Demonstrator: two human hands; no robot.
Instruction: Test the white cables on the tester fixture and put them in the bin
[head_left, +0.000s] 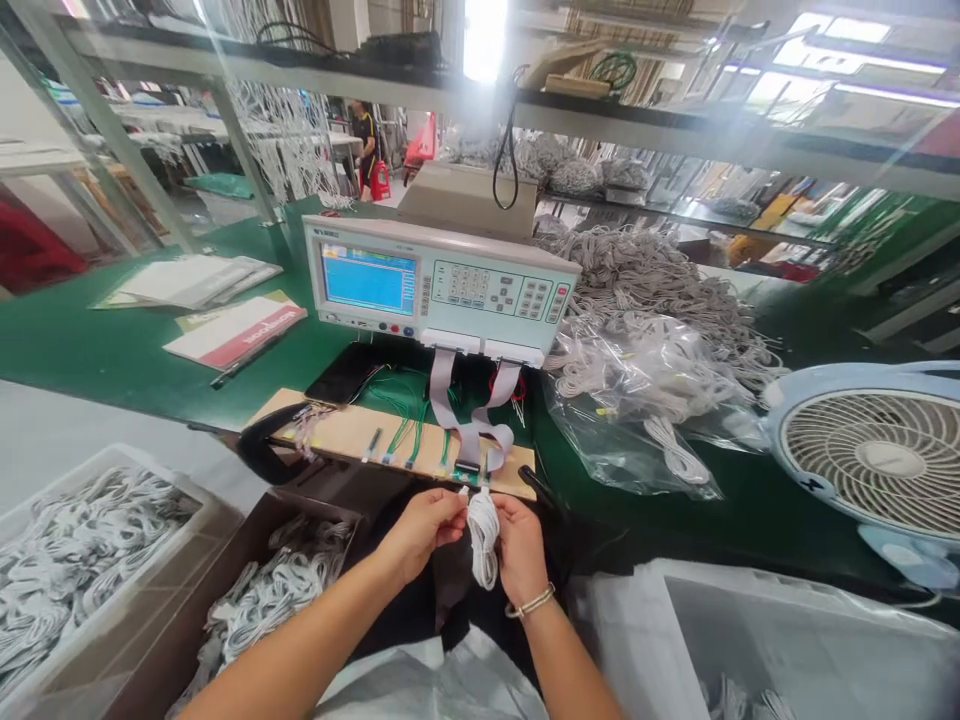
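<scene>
A bundled white cable (484, 540) hangs between my two hands at the front edge of a wooden test board (360, 435). My left hand (431, 525) pinches a small white connector (463, 492) at one end of the cable. On the other side, my right hand (521, 540) is closed against the bundle near its top, where another end reaches the board's edge. Whether that end is plugged in, I cannot tell. Grey ribbon cables (446, 390) run from the board up to a tester (442, 290) with a lit blue screen.
Bins of coiled cables stand at left: a white bin (202, 500) and a brown box (187, 590). A blue fan (885, 460) is at right, above a translucent bin (795, 580). Bagged cables (630, 380) and a cable pile (660, 280) lie on the green table (135, 350).
</scene>
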